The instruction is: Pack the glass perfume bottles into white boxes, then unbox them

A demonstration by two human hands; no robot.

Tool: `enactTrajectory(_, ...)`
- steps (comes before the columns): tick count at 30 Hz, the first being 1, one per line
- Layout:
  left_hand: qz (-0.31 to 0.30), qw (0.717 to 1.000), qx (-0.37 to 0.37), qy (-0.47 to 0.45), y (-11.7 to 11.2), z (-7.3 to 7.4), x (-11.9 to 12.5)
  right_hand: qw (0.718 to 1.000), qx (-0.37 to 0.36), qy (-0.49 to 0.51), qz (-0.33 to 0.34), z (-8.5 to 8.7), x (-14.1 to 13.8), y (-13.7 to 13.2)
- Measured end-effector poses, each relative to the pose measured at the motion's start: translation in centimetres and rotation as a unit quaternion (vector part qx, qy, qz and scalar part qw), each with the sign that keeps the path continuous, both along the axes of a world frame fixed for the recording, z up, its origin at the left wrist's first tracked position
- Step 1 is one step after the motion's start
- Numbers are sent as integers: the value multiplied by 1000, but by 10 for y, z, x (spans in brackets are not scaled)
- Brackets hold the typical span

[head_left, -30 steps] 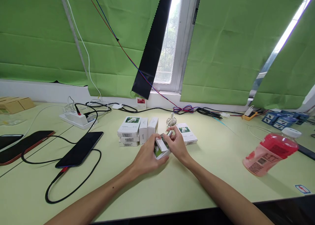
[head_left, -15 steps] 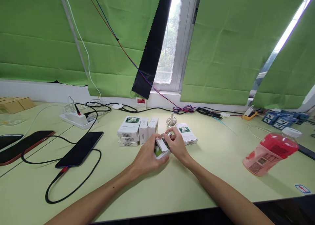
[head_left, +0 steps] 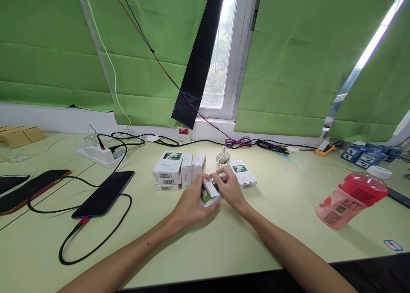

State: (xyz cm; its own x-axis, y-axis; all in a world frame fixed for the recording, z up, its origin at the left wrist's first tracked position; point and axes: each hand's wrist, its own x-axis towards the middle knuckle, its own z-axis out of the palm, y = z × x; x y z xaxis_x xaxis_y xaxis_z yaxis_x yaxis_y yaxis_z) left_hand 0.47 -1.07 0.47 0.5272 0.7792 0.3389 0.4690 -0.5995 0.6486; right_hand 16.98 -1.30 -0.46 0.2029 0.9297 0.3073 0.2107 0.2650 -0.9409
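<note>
Head view: both hands point(head_left: 209, 193) meet, gripping small open box point(head_left: 209, 194) above table point(head_left: 224, 246).

Reaches forward with both bare arms, up from the bottom edge and in toward the middle. Curls the left grip point(head_left: 191, 204) shut, thumb on top, fingers wrapped under, back of the hand facing up. Tips the right grip point(head_left: 231, 190) in at the wrist, fingertips pinched close together and pointing at the left grip. Holds the two grips right next to each other, touching.
</note>
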Motion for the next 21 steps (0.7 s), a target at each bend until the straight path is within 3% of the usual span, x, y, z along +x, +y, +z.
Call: enactTrajectory(21,3,1000,9,-5,-1,1,0,999,18,-34,34,5,-1,-1)
